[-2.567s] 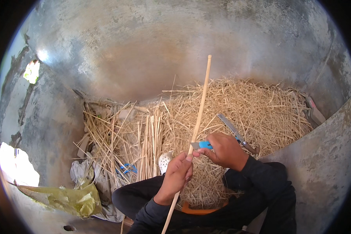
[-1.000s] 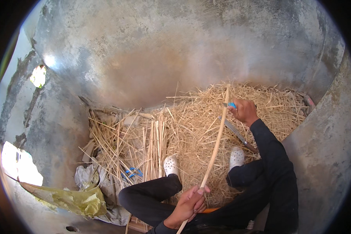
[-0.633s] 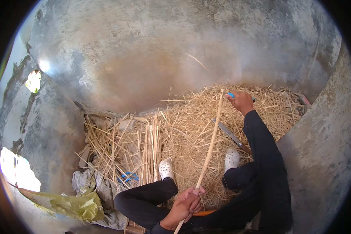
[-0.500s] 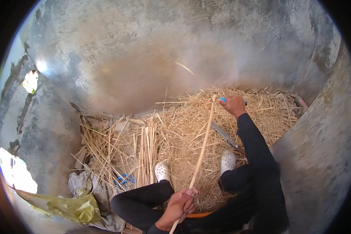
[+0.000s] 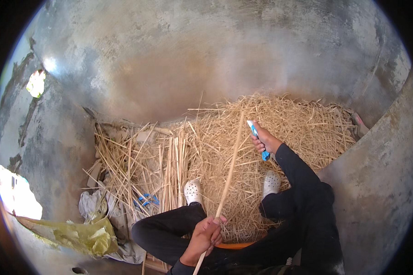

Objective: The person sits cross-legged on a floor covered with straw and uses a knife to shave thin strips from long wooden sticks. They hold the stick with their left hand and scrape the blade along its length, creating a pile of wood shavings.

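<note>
My left hand (image 5: 203, 237), low in the middle, is closed round a long pale wooden stick (image 5: 231, 172), probably bamboo. The stick slants up and away from me to the straw, its lower end running past my wrist. My right hand (image 5: 266, 139) grips a blue utility knife (image 5: 254, 130) whose light front end points up toward the stick's far part. A small gap lies between that front end and the stick.
Shavings and straw (image 5: 303, 123) cover the floor between my white clogs (image 5: 193, 191). Split strips (image 5: 173, 160) lie in a bundle at left, near blue scraps (image 5: 147, 200) and a yellow plastic sheet (image 5: 94, 238). Concrete walls (image 5: 192, 59) stand close around.
My right hand has come nearer to me and turned, tipping the knife upward off the stick. A flying shaving is gone from view. The knife with a long blade on the straw no longer shows.
</note>
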`<state>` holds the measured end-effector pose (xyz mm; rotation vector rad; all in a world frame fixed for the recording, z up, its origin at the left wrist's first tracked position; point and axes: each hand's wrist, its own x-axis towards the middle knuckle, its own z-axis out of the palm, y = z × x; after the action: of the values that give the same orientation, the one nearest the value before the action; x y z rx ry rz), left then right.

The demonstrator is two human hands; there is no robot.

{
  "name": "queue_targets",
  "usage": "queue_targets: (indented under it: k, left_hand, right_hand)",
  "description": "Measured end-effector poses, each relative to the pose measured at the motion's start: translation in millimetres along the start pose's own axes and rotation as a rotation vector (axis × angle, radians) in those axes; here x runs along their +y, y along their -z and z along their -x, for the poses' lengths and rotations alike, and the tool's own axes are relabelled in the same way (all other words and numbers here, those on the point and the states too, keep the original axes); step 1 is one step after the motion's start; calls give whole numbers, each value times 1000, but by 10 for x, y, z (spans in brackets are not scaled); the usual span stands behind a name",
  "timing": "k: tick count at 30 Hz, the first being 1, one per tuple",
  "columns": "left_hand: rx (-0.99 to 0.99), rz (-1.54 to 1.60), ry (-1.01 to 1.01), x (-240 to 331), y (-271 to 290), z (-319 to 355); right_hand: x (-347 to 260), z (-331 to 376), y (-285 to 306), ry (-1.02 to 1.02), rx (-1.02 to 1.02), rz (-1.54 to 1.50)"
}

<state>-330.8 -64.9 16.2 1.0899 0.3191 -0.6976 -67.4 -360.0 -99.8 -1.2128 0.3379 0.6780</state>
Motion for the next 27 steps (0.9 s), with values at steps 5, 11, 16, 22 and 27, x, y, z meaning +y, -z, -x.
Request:
queue_targets:
  k: [5, 11, 16, 22, 27]
  left_hand:
    - [56, -72, -113, 122, 44, 18]
    - [67, -166, -170, 198, 63, -89]
    - [35, -231, -246, 271, -26, -84]
    - [30, -250, -243, 244, -86, -58]
    - [35, -298, -259, 202, -75, -71]
  right_hand:
    - [90, 256, -412, 723, 327, 830]
    - [485, 1132, -1009, 901, 143, 1137]
    - [626, 1392, -1248, 1036, 132, 1310]
    - [473, 1208, -1132, 892, 333, 1389]
    - [512, 1250, -1147, 1119, 282, 1450]
